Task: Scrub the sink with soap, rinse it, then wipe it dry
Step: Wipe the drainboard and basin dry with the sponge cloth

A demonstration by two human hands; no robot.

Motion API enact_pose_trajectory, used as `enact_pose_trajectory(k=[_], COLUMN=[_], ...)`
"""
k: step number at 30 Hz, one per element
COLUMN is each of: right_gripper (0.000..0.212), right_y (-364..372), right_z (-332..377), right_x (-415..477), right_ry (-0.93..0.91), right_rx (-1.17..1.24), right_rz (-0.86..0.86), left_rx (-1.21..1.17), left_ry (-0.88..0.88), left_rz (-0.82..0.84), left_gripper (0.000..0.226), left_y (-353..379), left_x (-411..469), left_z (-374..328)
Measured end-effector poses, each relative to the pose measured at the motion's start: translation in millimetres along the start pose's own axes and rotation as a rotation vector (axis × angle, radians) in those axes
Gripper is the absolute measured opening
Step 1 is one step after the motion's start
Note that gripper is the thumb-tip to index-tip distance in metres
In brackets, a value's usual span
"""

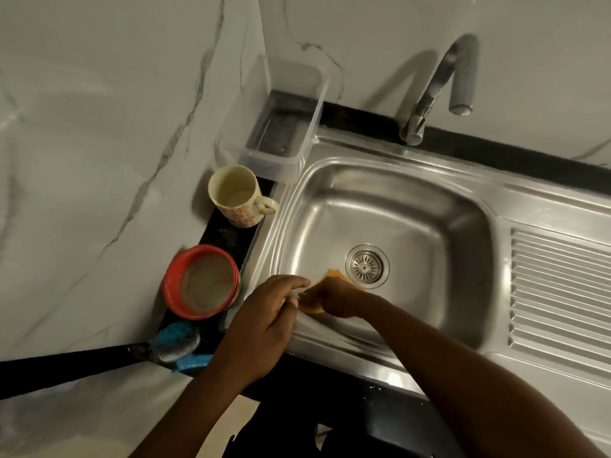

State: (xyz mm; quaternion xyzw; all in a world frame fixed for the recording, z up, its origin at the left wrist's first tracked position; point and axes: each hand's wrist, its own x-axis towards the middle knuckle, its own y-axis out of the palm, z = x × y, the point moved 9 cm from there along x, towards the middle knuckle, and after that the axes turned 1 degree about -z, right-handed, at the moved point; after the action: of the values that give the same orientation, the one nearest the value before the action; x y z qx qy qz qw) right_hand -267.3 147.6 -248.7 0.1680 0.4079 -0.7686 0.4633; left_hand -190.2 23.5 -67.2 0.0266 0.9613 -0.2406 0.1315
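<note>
The right hand [334, 300] is curled around the orange cloth [334, 274] inside the sink [396, 200], with the drain [367, 266] just beyond it. The left hand [267, 312] touches the cloth's edge; if it pinches, I cannot tell.

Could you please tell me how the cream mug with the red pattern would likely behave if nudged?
The cream mug with the red pattern looks ceramic, so probably rigid, fairly heavy and breakable. It stands upright on a narrow black ledge by the steel sink, so a push might tip it into the basin.
</note>
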Motion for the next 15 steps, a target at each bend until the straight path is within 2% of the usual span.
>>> enact_pose_trajectory(k=[3, 5, 9, 13, 15], right_gripper=[0.044, 0.053, 0.072, 0.076, 0.076], right_y=[-25.0, -42.5, -67.8, -97.1, -109.3], right_z=[5.7, 17.8, 48.4, 79.7, 92.3], right_x=[-30.4, -56.3, -106.1, -140.9, -151.1], right_ry=[0.016, -0.023, -0.183, -0.349, -0.422], right_rx=[0.272, 0.449, 0.964, 1.157, 1.200], right_rz=[-0.003, -0.039, -0.026, -0.069, -0.094], left_rx=[0.003, -0.019, -0.101, -0.198, -0.263], left_ry=[-0.027, -0.031, -0.048, -0.057, -0.068], left_rz=[-0.007, -0.019, -0.065, -0.105, -0.110], left_gripper=[0.039, 0.043, 0.062, 0.083, 0.086], left_y=[-4.8, -6.6, -11.1, -13.4, -15.4], left_x=[-4.0, -5.6, -3.2, 5.5, 11.6], left_z=[0.4, 1.0, -4.7, -16.8, -25.7])
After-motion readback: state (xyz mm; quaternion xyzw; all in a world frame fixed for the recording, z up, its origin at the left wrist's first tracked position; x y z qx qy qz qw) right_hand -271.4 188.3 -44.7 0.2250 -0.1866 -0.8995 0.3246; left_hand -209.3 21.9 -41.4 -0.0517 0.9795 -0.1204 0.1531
